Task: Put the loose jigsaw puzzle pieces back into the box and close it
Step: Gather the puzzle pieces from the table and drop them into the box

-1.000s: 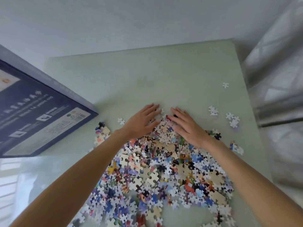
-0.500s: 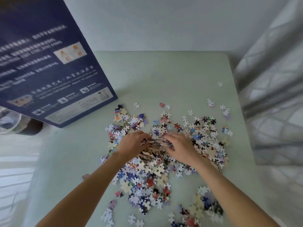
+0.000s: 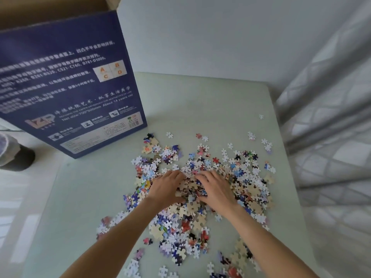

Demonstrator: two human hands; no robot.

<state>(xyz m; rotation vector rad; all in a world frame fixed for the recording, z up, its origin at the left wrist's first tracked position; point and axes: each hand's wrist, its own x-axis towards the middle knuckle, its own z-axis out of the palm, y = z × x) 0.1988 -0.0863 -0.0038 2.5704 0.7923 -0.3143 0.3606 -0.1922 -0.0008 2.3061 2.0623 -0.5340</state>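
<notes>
Many loose jigsaw pieces [image 3: 236, 177] lie spread over the pale green table [image 3: 200, 101], thickest around my hands. My left hand [image 3: 167, 188] and my right hand [image 3: 215, 189] are cupped toward each other, fingers curled around a heap of pieces [image 3: 190, 187] squeezed between them. The dark blue puzzle box [image 3: 68, 91] stands upright at the table's back left, its printed side facing me and its brown cardboard inside showing at the top.
Stray pieces [image 3: 261, 116] lie toward the table's far right edge, and more [image 3: 132, 267] near the front. A grey patterned curtain [image 3: 331, 137] hangs along the right. A dark round object [image 3: 18, 159] sits on the floor at left.
My hands pulled back from the pile's far edge and closed together, scooping pieces into a heap. The view rose, so the box now stands larger and more upright at left.
</notes>
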